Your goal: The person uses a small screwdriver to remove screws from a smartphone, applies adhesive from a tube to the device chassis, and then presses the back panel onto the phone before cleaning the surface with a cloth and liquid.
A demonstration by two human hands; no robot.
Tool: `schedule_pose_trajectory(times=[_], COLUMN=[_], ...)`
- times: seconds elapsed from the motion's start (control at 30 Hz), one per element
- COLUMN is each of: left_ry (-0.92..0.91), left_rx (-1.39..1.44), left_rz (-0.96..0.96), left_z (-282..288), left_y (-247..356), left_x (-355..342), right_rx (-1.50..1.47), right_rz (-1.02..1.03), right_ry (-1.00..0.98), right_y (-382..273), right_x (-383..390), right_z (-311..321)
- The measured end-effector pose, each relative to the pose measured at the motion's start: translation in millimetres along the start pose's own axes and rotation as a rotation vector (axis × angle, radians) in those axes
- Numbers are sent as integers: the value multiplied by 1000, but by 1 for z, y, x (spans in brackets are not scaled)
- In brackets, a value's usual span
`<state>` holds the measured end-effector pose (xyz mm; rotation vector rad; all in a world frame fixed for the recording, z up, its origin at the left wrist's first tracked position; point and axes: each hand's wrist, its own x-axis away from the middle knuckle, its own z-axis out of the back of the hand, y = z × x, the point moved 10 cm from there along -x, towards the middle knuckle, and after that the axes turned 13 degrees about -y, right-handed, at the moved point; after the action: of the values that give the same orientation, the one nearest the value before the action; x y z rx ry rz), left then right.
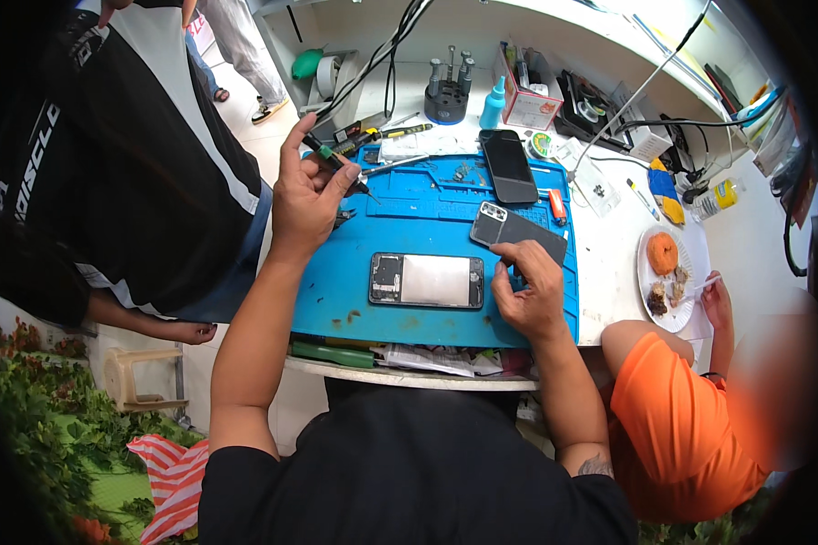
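Observation:
My left hand (309, 195) grips a black-and-green screwdriver (327, 154), raised over the left of the blue repair mat (332, 272). My right hand (527, 291) hovers at the lower edge of a dark phone back with a camera bump (541, 236); its fingers are loosely bent and apart, and whether it touches the panel is unclear. Between my forearms lies an opened phone (424, 280), its left end showing inner parts and a silvery panel across the middle. A black phone (508, 165) and a small orange-red item (557, 207) lie at the mat's back right.
A screwdriver holder (445, 107), blue bottle (493, 104) and box (527, 100) line the back. Cables hang overhead. A paper plate (650, 277) with food is right. A person in black (127, 200) stands left; another in orange (673, 418) is right, their hand (718, 295) near the plate.

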<state>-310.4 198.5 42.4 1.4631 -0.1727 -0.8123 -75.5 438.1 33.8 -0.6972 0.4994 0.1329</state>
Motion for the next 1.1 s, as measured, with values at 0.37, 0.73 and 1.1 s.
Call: schedule_pose_trajectory(times=[0.37, 0.73, 1.1], left_ry=[170, 200, 250], left_rx=[147, 171, 147], left_rz=[112, 125, 148], left_z=[1, 3, 3], left_y=[-29, -33, -23], left_x=[81, 104, 119], right_rx=[-43, -110, -114], right_rz=[-144, -224, -246], right_ry=[-53, -109, -360], right_y=[18, 32, 11], right_x=[9, 16, 13], right_z=[-9, -10, -14])
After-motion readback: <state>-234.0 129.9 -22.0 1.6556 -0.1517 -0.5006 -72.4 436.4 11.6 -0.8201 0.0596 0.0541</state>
